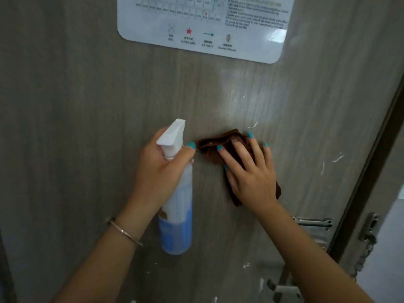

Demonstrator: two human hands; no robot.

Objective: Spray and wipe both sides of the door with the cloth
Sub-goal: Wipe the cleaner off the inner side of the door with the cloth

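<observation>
A grey-brown wood-grain door (91,101) fills the view. My left hand (157,169) grips the neck of a white and blue spray bottle (178,215), held upright close to the door with its nozzle pointing up and right. My right hand (251,171) presses a brown cloth (215,146) flat against the door with its fingers spread, just right of the bottle. Part of the cloth is hidden under the palm. A pale misty patch shows on the door above the cloth.
A white laminated escape-plan sign (205,25) is fixed to the door above. Metal latch hardware (314,224) and a handle (286,289) sit at the door's right edge, beside the dark door frame (369,162). White paint flecks mark the door's surface.
</observation>
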